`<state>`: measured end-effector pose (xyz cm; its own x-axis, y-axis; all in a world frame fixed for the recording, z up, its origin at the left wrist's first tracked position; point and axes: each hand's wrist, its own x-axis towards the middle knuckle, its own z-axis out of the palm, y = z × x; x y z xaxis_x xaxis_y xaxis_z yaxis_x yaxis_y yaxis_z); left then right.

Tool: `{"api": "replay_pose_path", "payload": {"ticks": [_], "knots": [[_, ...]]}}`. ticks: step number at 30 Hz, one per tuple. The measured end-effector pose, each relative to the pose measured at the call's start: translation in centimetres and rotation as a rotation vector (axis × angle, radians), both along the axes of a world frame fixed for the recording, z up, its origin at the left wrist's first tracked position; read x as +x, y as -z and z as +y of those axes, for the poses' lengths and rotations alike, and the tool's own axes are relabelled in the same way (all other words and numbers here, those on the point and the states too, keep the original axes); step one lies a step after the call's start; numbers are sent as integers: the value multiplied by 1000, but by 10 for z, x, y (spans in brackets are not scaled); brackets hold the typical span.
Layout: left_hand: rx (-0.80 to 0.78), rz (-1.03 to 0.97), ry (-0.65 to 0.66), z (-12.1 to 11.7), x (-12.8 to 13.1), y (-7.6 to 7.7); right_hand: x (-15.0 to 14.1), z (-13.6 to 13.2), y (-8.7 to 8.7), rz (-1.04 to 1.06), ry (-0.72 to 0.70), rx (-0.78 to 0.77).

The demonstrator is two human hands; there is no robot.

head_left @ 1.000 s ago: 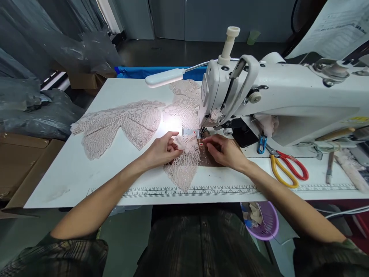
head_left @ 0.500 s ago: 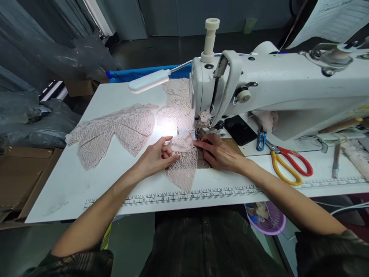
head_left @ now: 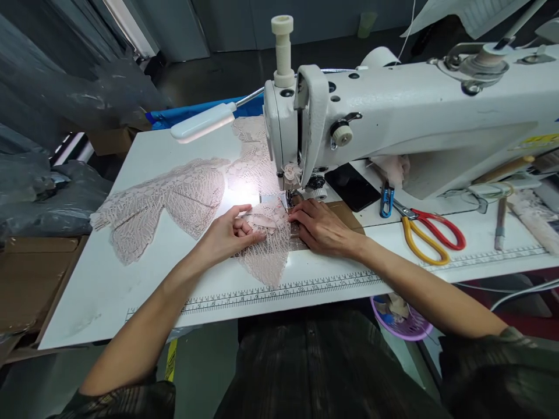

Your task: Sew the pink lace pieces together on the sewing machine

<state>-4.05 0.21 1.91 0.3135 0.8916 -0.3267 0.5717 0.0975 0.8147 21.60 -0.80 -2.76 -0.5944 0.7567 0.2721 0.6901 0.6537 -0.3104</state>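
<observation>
A white sewing machine [head_left: 393, 99] fills the right of a white bench [head_left: 82, 291], its needle area close behind the person's fingertips. A lamp [head_left: 205, 121] shines from the left; a black phone [head_left: 353, 187], blue snips [head_left: 386, 201] and red-and-yellow scissors [head_left: 413, 215] lie right. Another lace panel [head_left: 174, 189] spreads leftward. The pale pink lace piece [head_left: 267, 256], openwork with a folded upper part and pointed lower end, lies before the needle. The left hand's [head_left: 225, 235] grip holds its left edge; the right hand [head_left: 325, 230] touches its right edge, whether pinching cannot be told.
</observation>
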Motion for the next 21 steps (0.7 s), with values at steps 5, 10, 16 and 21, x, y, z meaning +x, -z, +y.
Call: {"api": "replay_pose_path", "payload": {"ticks": [5, 10, 16, 21], "knots": [[-9, -6, 49, 0, -4, 3, -4, 4, -6, -53, -6, -38], [-4, 23, 72, -1, -5, 6, -6, 3, -1, -69, 38, 1], [47, 39, 38, -1, -3, 6, 0, -1, 13, 37, 27, 95], [73, 46, 28, -2, -3, 8, 1, -1, 11, 44, -16, 78]]}}
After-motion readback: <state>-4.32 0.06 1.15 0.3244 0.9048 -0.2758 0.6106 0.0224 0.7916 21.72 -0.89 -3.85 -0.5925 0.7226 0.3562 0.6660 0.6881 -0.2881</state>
